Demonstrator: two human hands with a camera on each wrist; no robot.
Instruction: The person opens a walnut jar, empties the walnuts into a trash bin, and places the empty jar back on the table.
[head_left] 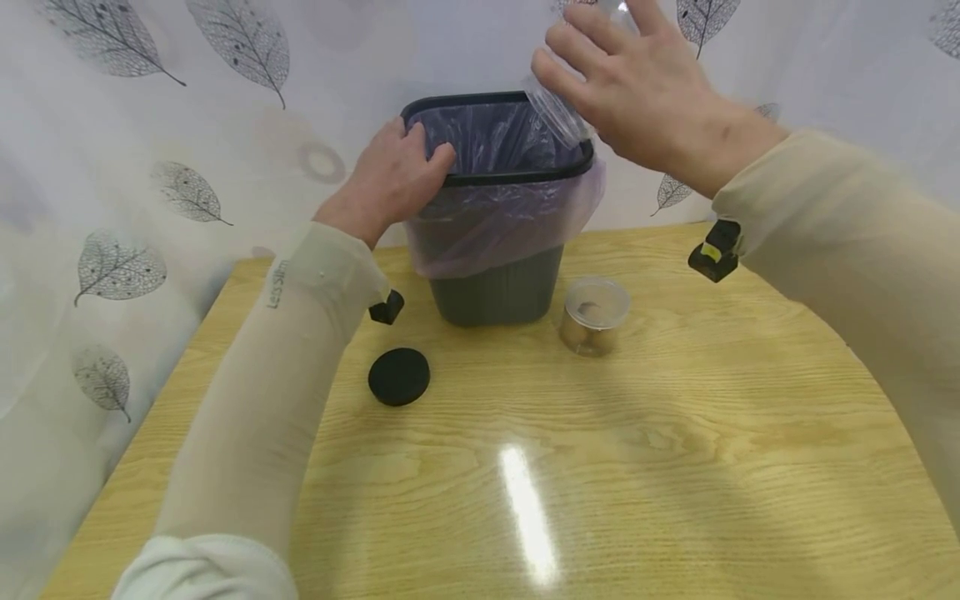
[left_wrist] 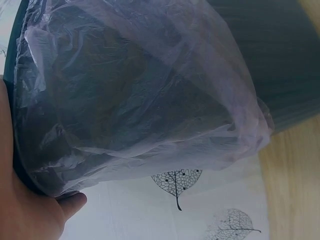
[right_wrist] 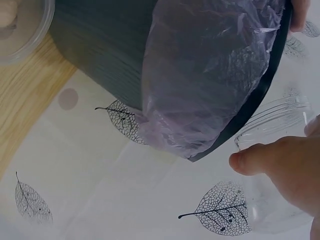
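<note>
Your left hand [head_left: 393,179] has its fingers clamped on the rim of the lined bin [head_left: 495,296], which stands on the tabletop [head_left: 637,483]. Your right hand [head_left: 637,96] has its fingers wrapped round a clear jar [right_wrist: 272,122], tilted with its mouth at the bin's right rim. Nearer you lie a black disc [head_left: 399,377] and a clear tub [head_left: 596,310].

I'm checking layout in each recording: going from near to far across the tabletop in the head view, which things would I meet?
Black disc → clear round container → dark grey bin.
</note>
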